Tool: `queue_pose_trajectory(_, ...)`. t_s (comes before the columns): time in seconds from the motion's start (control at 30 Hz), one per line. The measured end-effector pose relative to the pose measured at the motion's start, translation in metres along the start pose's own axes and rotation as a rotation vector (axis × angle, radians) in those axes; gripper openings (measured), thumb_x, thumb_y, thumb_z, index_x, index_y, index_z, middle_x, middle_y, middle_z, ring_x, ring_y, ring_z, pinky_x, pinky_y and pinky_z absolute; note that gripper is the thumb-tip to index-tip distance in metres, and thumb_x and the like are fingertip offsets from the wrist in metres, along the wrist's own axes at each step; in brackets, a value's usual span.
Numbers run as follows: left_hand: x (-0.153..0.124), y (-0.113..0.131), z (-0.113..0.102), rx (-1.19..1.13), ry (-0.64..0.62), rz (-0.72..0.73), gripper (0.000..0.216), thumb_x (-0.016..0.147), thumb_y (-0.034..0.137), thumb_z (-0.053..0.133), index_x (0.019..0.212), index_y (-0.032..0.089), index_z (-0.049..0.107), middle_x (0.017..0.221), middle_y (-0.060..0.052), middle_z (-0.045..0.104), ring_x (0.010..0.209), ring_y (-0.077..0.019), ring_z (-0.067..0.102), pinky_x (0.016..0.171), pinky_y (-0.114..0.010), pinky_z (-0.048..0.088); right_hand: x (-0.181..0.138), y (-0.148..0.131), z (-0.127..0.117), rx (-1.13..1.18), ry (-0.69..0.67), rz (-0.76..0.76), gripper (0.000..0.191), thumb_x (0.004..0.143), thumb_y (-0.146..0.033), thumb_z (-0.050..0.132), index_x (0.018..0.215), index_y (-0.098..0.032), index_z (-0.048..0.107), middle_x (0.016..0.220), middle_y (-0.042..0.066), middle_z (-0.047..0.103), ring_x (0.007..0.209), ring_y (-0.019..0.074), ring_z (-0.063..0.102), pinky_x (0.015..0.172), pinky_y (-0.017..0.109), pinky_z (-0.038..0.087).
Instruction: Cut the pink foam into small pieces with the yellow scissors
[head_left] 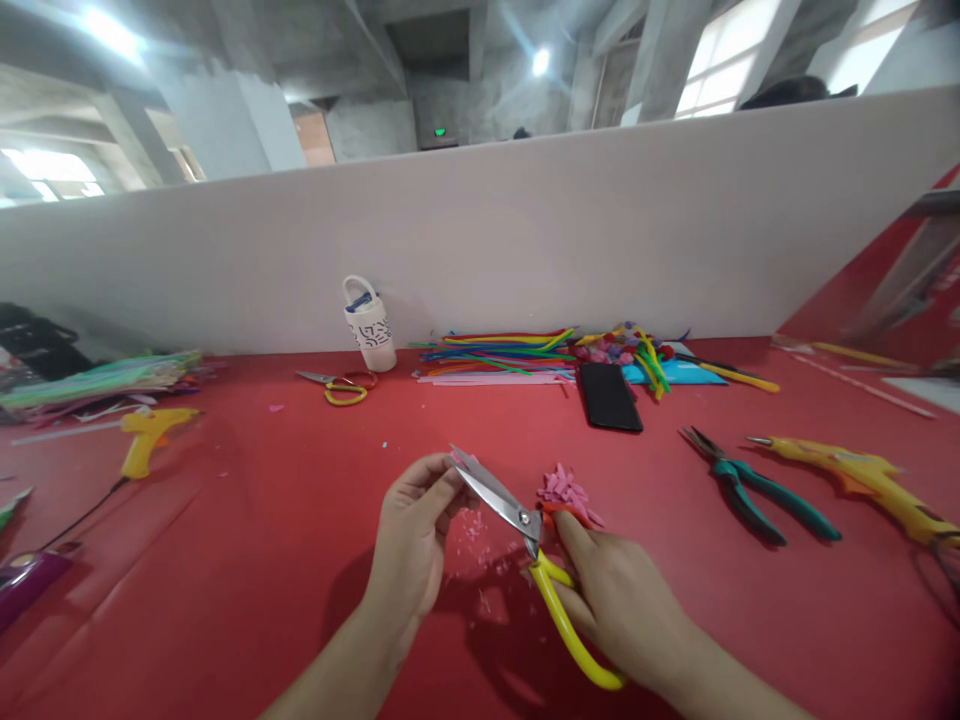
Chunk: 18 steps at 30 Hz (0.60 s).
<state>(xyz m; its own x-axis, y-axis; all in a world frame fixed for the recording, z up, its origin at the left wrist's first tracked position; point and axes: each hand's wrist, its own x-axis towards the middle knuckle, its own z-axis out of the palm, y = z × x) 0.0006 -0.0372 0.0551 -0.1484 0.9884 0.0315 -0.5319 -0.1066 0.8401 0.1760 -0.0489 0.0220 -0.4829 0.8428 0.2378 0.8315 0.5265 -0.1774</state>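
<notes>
My right hand (615, 590) is closed on the handles of a pair of scissors (499, 498), one handle yellow and the other red-orange. Their blades point up and left, slightly parted, with the tips at the fingers of my left hand (416, 520). Between its thumb and fingers my left hand pinches a small pink piece (463, 457), which lies at the blades; its exact shape is mostly hidden. Just beyond my right hand sits a heap of cut pink pieces (564, 488). Tiny pink scraps (474, 525) are scattered on the red table below the blades.
Pliers (735, 480) and a yellow glue gun (855, 468) lie at right, another glue gun (150, 437) at left. Along the back are a second pair of scissors (341, 388), a white cup (373, 335), coloured pipe cleaners (495, 350) and a black phone (609, 397). A white partition (480, 240) rises behind.
</notes>
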Motion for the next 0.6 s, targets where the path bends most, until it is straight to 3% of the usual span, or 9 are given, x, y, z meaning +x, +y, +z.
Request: queue_pose_trajectory(0.6, 0.0003, -0.0012, -0.0011, -0.014, 0.002, 0.012, 0.006, 0.067, 0.015, 0.059, 0.070, 0.017, 0.063, 0.066, 0.002, 0.062, 0.059, -0.0077, 0.054, 0.059, -0.019, 0.043, 0.0000, 0.0006, 0.0011, -0.005, 0.054, -0.012, 0.016, 0.078, -0.036, 0.039, 0.079, -0.020, 0.040, 0.057, 0.001, 0.057, 0.048, 0.0185, 0.054, 0.043, 0.026, 0.024)
